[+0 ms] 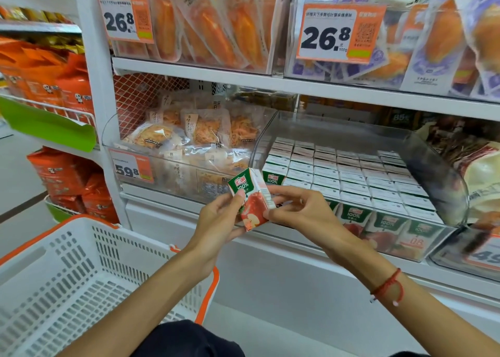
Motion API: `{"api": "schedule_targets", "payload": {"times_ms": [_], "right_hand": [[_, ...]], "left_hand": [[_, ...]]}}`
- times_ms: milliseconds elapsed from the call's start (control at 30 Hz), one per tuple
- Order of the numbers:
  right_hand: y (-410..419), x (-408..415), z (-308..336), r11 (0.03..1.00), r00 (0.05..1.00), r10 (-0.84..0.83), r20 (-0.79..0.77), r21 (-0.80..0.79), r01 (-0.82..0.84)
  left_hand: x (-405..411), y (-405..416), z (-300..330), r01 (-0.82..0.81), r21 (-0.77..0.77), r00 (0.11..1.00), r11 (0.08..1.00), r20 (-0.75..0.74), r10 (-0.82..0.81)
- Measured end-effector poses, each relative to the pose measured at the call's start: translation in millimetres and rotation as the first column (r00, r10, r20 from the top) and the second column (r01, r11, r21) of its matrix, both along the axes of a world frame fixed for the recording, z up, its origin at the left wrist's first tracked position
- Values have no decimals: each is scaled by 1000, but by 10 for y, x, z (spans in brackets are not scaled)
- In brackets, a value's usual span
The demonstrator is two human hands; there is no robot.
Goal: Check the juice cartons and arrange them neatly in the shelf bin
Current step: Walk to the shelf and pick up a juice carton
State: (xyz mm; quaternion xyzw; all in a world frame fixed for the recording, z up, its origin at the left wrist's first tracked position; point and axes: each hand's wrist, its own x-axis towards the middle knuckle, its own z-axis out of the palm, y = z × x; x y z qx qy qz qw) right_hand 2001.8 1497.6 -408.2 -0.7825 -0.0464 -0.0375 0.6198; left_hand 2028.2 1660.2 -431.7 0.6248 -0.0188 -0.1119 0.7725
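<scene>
1. One small juice carton (253, 198), green top with red apple print, is up in front of the shelf, tilted, just short of the bin's front edge.
2. Left hand (216, 221) pinches its lower left side, thumb pressed on the printed face, fingers behind.
3. Right hand (297, 210) pinches the right edge, thumb and fingertips curled onto the carton; a red string bracelet (388, 286) sits on that wrist.
4. Just behind, the clear shelf bin (438, 172) is packed with matching cartons (346, 178) in tidy upright rows, tops showing.
5. Left of it, a neighbouring bin holds bagged snacks (189, 134) with a 59.8 price tag (131, 167).
6. Lower left: a white shopping basket (81, 270) with orange handles.
</scene>
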Motion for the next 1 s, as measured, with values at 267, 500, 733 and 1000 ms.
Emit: {"api": "schedule_targets", "payload": {"times_ms": [267,500,733,1000], "right_hand": [[-21,-72,21,997,988,-69,136,-18,72],[-143,-86,66,992,997,5,-73,128,5],[-127,-123,51,997,995,78,-65,31,-76],[-103,-131,-86,920,972,-185,144,-323,222]], "left_hand": [[70,-199,324,100,-21,987,995,-126,-102],[66,-228,265,165,76,979,983,108,-173],[-6,-118,159,206,28,963,978,172,-207],[56,-93,59,141,108,978,984,136,-155]]}}
